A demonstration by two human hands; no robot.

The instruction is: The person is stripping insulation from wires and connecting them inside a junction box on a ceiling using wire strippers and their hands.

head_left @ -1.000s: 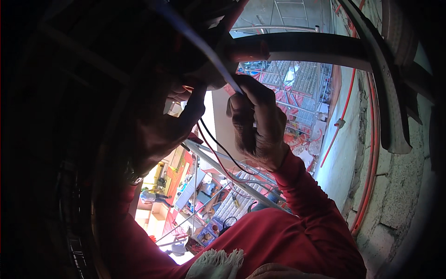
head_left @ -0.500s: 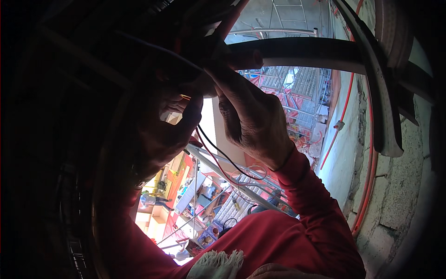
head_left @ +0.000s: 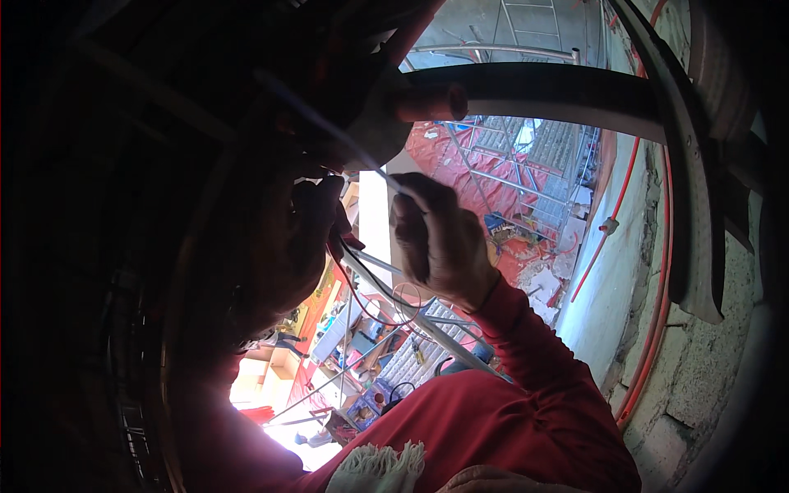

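Observation:
High above the floor, my right hand (head_left: 444, 238) is closed, pinching a thin pale wire (head_left: 337, 135) between thumb and forefinger. That wire slants up and left into the dark and is slightly smeared by motion. My left hand (head_left: 300, 246), mostly in shadow, has its fingers bent together. Thin red and black wires (head_left: 349, 279) hang down from its fingertips and loop below. Just above both hands, the open end of a reddish pipe (head_left: 431, 103) sticks out; darkness hides what lies around it.
Dark curved metal channels (head_left: 534, 94) cross overhead at the right. A rough block wall (head_left: 690, 361) carries orange conduit (head_left: 657, 329). Scaffold tubes (head_left: 460, 349) stand below me. Farther down lie red sheeting (head_left: 444, 160), tools and a person (head_left: 316, 435).
My right hand has drawn down and away from my left hand, swinging the pale wire with it. The pipe end shows more fully. My left fingers have curled closer together.

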